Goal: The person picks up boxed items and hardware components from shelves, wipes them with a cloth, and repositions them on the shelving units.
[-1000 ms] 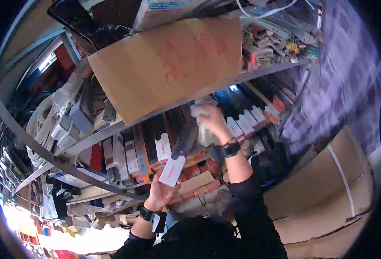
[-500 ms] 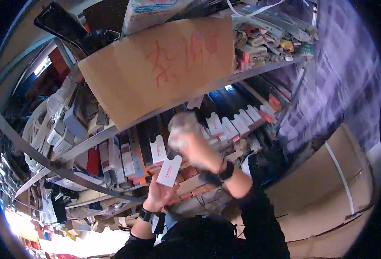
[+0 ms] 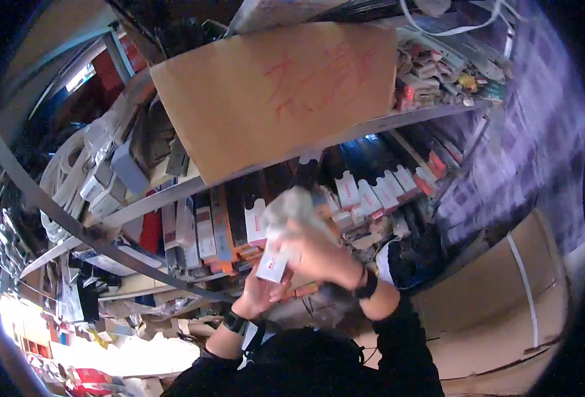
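Left hand [image 3: 259, 294] palm up, fingers curled partway round the near end of 1 dark, long white-ended box [image 3: 272, 266], which sits tilted in front of the shelf, its far end hidden behind the other hand. Right hand [image 3: 312, 255] closed round a bunched pale cloth [image 3: 289, 212], over the box's upper part; motion blur, can't tell if cloth touches it. Progress: 1 box is out of the row and in hand, cloth is at it; reads as mid-handling, not put back. How much of its surface is dealt with: can't tell. At least 4 similar white-ended boxes [image 3: 347, 188] stand in the row to the right, plus 1 [image 3: 255, 221] just left of the cloth; can't tell which are finished. In the way: shelf edge [image 3: 372, 127] and big cardboard panel [image 3: 272, 99] hang over the row, limiting headroom. Further out: loose small parts [image 3: 431, 66] upper right, coiled white tubing [image 3: 60, 178] left, purple curtain [image 3: 537, 132] and large carton [image 3: 478, 311] right.
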Action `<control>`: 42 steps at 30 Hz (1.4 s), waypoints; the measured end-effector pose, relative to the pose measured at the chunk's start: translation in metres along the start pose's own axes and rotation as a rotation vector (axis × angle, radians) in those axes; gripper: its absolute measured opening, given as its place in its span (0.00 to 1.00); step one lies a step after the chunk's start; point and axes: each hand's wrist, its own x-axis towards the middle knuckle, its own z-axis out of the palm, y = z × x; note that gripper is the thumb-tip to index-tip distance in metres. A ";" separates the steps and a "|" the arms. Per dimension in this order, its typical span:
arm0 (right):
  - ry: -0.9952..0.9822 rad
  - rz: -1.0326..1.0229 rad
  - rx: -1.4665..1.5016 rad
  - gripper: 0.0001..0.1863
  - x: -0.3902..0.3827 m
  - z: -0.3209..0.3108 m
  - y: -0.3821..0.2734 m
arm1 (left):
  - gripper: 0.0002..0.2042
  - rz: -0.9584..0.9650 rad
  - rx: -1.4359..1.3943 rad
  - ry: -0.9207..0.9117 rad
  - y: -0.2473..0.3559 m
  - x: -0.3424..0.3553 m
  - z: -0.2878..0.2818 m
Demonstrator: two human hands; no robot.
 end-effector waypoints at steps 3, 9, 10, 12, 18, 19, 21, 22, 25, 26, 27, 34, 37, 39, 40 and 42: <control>0.044 -0.147 -0.147 0.13 -0.022 0.012 -0.042 | 0.22 0.142 0.055 0.525 -0.007 0.002 0.008; 0.036 0.080 0.109 0.18 0.017 -0.015 0.021 | 0.25 -0.028 -0.018 -0.031 0.003 0.003 -0.008; 0.111 0.105 0.183 0.19 0.028 -0.022 0.044 | 0.25 -0.014 -0.028 -0.019 0.003 0.001 -0.001; 0.198 0.276 0.029 0.21 0.039 -0.033 0.096 | 0.25 -0.019 -0.020 -0.044 0.006 0.003 0.006; 0.319 0.433 -0.131 0.19 0.033 -0.039 0.079 | 0.26 -0.040 0.074 0.018 0.007 -0.002 -0.007; 0.327 0.291 -0.209 0.18 0.026 -0.034 0.078 | 0.26 -0.019 0.145 0.031 0.007 -0.001 -0.006; 0.274 0.060 -0.221 0.16 0.015 -0.020 0.040 | 0.27 0.007 0.317 0.073 0.009 -0.003 -0.007; 0.137 -0.065 -0.008 0.14 0.007 -0.011 0.021 | 0.27 0.003 0.312 0.071 0.010 -0.007 -0.011; 0.116 -0.242 -0.101 0.16 -0.039 0.008 -0.022 | 0.20 0.107 0.209 0.267 0.000 0.007 -0.001; 0.051 -0.221 0.103 0.16 -0.047 0.007 -0.027 | 0.22 0.174 0.460 0.158 0.003 -0.001 0.004; 0.049 -0.206 0.296 0.16 -0.047 0.002 -0.031 | 0.23 0.167 0.353 0.089 0.007 -0.003 0.000; 0.598 0.405 1.054 0.22 -0.098 0.011 -0.012 | 0.30 0.049 -0.249 -0.172 -0.003 0.017 -0.046; 0.599 0.480 0.956 0.23 -0.102 0.006 -0.014 | 0.32 -0.026 -0.278 -0.320 0.003 0.026 -0.022; 0.628 0.490 0.901 0.23 -0.104 0.009 -0.014 | 0.31 0.160 0.312 -0.063 0.006 0.023 0.004; 0.626 0.535 0.874 0.24 -0.106 0.013 -0.013 | 0.31 0.150 0.321 -0.070 0.006 0.024 0.018; 0.635 0.572 0.848 0.25 -0.108 0.019 -0.013 | 0.39 0.051 0.375 -0.100 -0.001 0.028 0.040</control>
